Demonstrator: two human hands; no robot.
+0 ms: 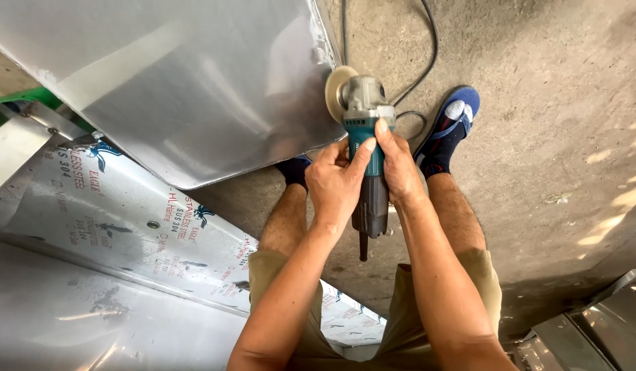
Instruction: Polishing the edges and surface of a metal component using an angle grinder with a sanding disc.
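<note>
Teal-bodied angle grinder (368, 148) gripped tight in my left hand (337, 184) and right hand (399, 168) (fingers fully wrapped), could kick off the shiny stainless steel sheet (187, 82) edge toward my blue shoe (452, 127).

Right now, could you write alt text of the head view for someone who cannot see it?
Two bare hands, left hand and right hand, grip a teal angle grinder, its disc at the edge of a steel sheet. Below are bare legs and a blue shoe on a concrete floor.
</note>
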